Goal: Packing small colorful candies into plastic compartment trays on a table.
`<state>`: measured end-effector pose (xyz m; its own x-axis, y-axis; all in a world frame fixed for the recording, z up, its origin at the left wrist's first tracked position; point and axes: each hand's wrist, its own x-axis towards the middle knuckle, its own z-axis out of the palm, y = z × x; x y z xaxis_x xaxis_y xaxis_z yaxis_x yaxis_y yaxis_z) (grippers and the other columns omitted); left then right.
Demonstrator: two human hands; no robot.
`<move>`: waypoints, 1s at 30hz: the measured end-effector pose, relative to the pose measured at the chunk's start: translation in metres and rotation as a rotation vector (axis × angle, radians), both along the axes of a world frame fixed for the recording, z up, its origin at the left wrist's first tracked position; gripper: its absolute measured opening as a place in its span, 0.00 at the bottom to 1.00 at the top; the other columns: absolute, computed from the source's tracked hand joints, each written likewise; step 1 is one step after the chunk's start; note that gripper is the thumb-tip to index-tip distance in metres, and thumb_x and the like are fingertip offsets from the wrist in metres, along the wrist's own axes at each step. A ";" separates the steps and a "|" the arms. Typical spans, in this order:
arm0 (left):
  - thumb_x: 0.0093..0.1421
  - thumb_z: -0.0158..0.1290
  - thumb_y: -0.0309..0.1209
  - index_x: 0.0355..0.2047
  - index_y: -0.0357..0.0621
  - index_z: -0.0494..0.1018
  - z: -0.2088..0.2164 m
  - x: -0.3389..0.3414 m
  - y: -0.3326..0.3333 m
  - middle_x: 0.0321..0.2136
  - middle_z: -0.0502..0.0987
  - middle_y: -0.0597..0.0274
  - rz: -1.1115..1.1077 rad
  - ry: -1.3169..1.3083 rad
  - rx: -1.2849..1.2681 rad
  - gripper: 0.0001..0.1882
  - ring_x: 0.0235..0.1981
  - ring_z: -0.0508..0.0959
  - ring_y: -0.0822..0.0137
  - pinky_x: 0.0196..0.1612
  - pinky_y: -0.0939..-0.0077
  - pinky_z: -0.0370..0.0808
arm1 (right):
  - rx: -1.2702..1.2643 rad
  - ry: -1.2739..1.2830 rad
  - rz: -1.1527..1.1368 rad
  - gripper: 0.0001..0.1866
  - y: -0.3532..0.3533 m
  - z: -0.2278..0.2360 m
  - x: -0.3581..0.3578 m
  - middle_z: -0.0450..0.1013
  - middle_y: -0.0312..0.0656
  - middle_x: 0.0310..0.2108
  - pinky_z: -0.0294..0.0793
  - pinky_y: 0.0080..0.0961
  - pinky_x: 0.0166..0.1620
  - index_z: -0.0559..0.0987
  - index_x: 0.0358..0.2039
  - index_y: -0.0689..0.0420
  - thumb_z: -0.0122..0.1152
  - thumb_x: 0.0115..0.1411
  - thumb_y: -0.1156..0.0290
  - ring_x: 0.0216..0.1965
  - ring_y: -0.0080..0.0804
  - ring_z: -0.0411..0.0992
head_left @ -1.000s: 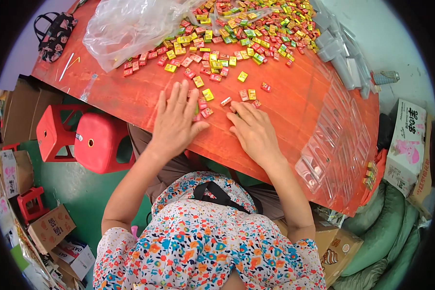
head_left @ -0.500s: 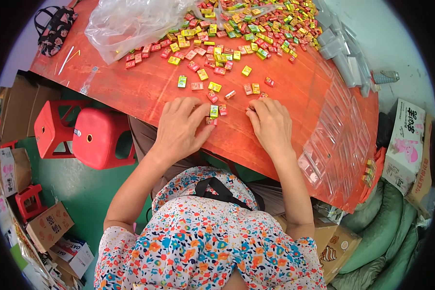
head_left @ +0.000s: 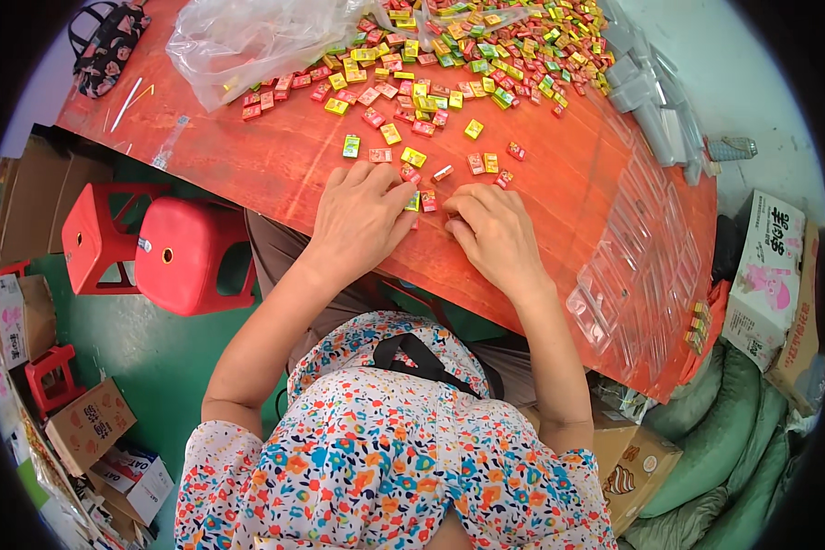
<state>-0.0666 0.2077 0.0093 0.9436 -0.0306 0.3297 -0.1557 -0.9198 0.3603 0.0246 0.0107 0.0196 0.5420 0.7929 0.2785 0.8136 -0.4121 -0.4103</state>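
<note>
Head camera, looking down: we see a person in a flowered top bent over an orange-red table (head_left: 275,165), both bare forearms coming up from below. The left hand (head_left: 362,220) lies palm down near the table's front edge, fingers curled together over a few small wrapped candies (head_left: 422,200) — a green-yellow piece and a red one show between the two hands. The right hand (head_left: 493,234) rests just beside it, fingers bent and drawn in, its fingertips touching the same little cluster. Whether either hand actually pinches a piece, we cannot tell; the fingers hide the contact.

Just beyond the hands a thin scatter of loose candies (head_left: 403,156) in red, yellow and green lies on the table, thickening toward the far edge into a large heap (head_left: 486,46). A crumpled clear plastic bag (head_left: 257,37) sits at the heap's left. Rows of clear plastic trays (head_left: 642,266) lie on the table's right side, well apart from the hands.

Below the table's left edge stand two red plastic stools (head_left: 188,257) on a green floor — cardboard boxes (head_left: 87,426) are stacked around them. A dark patterned bag (head_left: 110,41) rests at the table's far left corner.
</note>
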 end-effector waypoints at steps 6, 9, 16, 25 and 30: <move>0.53 0.62 0.35 0.36 0.47 0.78 -0.008 0.005 -0.006 0.35 0.75 0.66 -0.002 -0.091 0.033 0.11 0.41 0.74 0.64 0.44 0.66 0.68 | 0.052 -0.007 -0.031 0.11 0.007 -0.012 0.007 0.74 0.40 0.36 0.70 0.37 0.43 0.78 0.35 0.57 0.69 0.50 0.73 0.39 0.40 0.74; 0.53 0.62 0.35 0.38 0.46 0.78 -0.011 0.003 -0.011 0.37 0.75 0.65 -0.002 -0.098 0.028 0.12 0.42 0.74 0.62 0.46 0.65 0.68 | 0.099 -0.019 -0.024 0.12 0.007 -0.017 0.008 0.74 0.40 0.37 0.71 0.37 0.43 0.78 0.36 0.57 0.69 0.51 0.71 0.39 0.41 0.74; 0.56 0.60 0.27 0.45 0.40 0.77 -0.009 -0.015 0.008 0.41 0.75 0.56 0.044 -0.179 -0.193 0.15 0.43 0.75 0.53 0.45 0.62 0.74 | 0.190 -0.052 -0.029 0.13 0.007 -0.004 0.021 0.75 0.40 0.41 0.72 0.36 0.45 0.78 0.38 0.57 0.68 0.53 0.71 0.43 0.41 0.75; 0.57 0.59 0.26 0.39 0.38 0.78 -0.009 -0.005 0.015 0.38 0.76 0.57 -0.091 -0.088 -0.137 0.10 0.40 0.74 0.55 0.45 0.63 0.74 | -0.089 -0.023 -0.052 0.09 0.006 0.000 0.042 0.79 0.44 0.37 0.77 0.38 0.39 0.80 0.40 0.55 0.60 0.59 0.69 0.40 0.43 0.78; 0.57 0.59 0.26 0.40 0.39 0.78 -0.010 -0.009 0.013 0.38 0.76 0.57 -0.117 -0.060 -0.160 0.11 0.40 0.74 0.55 0.45 0.63 0.74 | -0.053 0.286 -0.229 0.08 -0.007 0.005 0.012 0.80 0.45 0.34 0.77 0.41 0.35 0.80 0.38 0.56 0.60 0.61 0.67 0.36 0.45 0.79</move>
